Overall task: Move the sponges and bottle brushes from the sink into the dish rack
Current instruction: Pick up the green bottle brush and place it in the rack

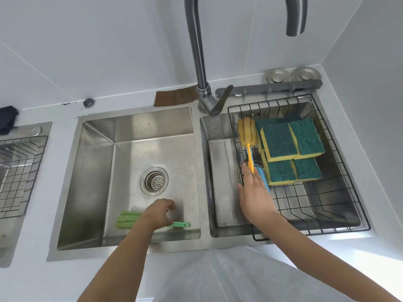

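I see a double stainless sink [91, 171] with brushed, faintly streaked steel walls; its left basin has a round perforated strainer [154, 179] in the floor. On the near floor of that basin lies the green bottle brush [128, 219]: a ribbed foam head at the left and a thin plastic handle whose tip pokes out to the right, so its long axis runs left to right, roughly along the near wall. My left hand [160, 211] is right over the handle with the fingers curled around empty air; whether they touch the handle I cannot tell.

Over the right basin sits the black wire dish rack [327, 205], a thin-barred grid. In its far part lies a stack of rectangular sponges [292, 149], yellow foam topped with coarse dark green scouring pads, overlapping each other. Just left of them the yellow bottle brush [247, 138] lies with its soft lobed foam head at the far end and its orange handle pointing toward me. A blue bottle brush [262, 177] lies beside it, mostly hidden. My right hand [254, 192] lies flat with fingers extended, fingertips on the yellow brush's handle end, not clasping it.
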